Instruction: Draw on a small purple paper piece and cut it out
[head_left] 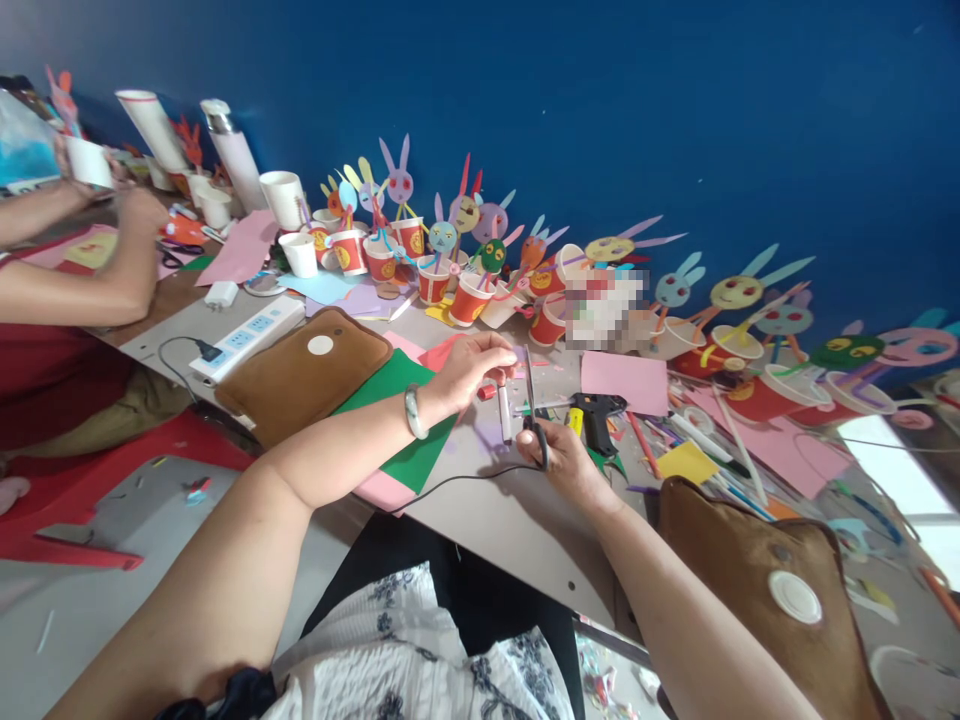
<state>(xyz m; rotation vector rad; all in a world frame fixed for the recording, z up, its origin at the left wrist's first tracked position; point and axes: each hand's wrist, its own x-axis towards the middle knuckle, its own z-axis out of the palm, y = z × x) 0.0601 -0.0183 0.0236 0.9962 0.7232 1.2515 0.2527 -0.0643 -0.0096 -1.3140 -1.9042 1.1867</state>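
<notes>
My right hand (568, 462) is closed around the handles of dark-handled scissors (529, 385), whose blades point away from me. Close to the blades, my left hand (474, 372) pinches what looks like a small pinkish-purple piece of paper (519, 354), largely hidden by the fingertips. A slim pale tube (505, 413) stands or lies between the hands, with a small red cap (487, 392) near it. Under my left forearm is a green paper sheet (405, 430). Just right of the scissors rests a black glue gun (596, 420) with a yellow label.
Several paper cups with rabbit-like paper figures (471, 295) line the blue wall. A brown cushioned pad (300, 375) and a power strip (251, 338) lie left; another brown pad (757, 590) lies right. A cable (457, 480) crosses the front. Another person's arm (82, 290) is at far left.
</notes>
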